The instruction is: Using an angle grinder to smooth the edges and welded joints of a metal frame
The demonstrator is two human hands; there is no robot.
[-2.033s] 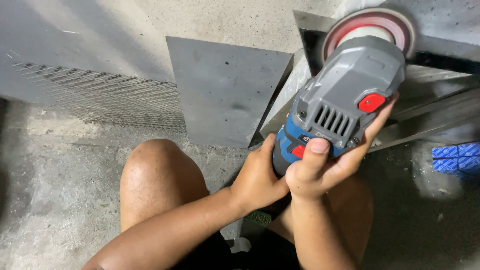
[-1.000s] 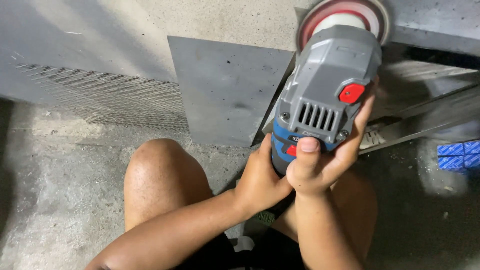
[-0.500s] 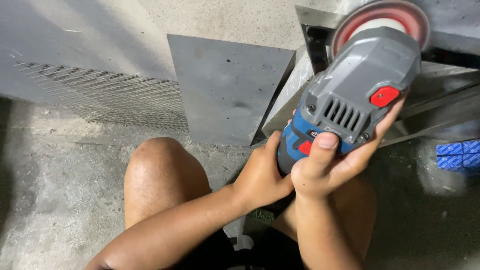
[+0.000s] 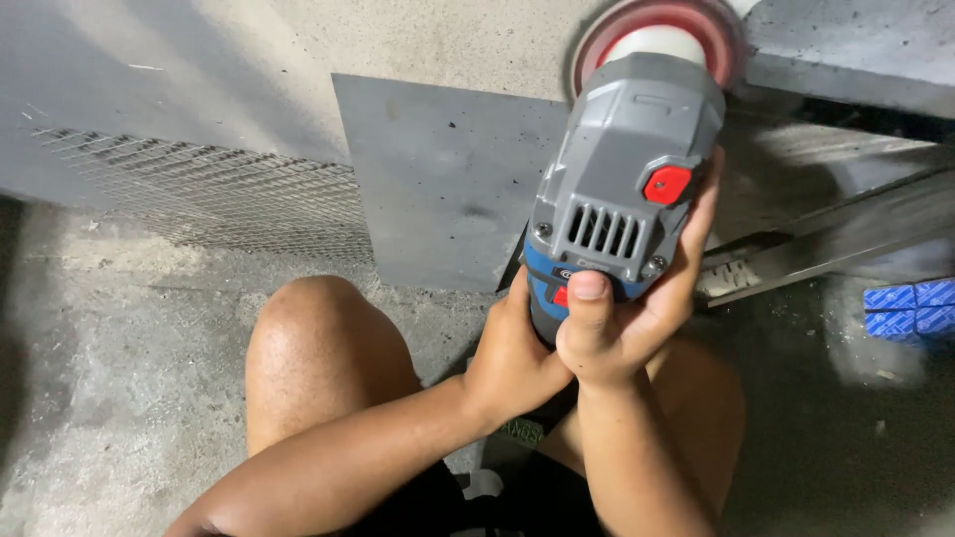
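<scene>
**Angle grinder held in both hands above the knees**

The grey-and-blue angle grinder (image 4: 622,189) is held up in front of the crouching person, its reddish disc (image 4: 657,40) close to the metal frame edge (image 4: 846,70). The right hand (image 4: 622,328) has its fingers wrapped around the rear body, thumb on the blue end; the left hand (image 4: 512,353) is clenched on the handle below. Judged rigid, fairly heavy and front-weighted: best gripped at the rear body, well clear of the disc. A steel plate (image 4: 438,179) leans against the wall.
</scene>
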